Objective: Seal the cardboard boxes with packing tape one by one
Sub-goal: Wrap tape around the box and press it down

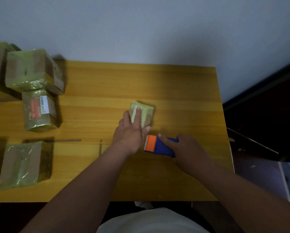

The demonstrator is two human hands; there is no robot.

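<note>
We see the left hand (130, 132) pressing flat fingers on the small box (143, 113) while the right hand (188, 148) grips the tape dispenser (159, 146) on the table (174, 91).

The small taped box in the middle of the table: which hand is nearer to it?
Left. The left hand rests on the small taped box, fingers laid over its top. The right hand is apart from it, nearer the person, holding the tape dispenser.

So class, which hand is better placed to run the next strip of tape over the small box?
Right hand: it already grips the tape dispenser beside the small box, probably.
</note>
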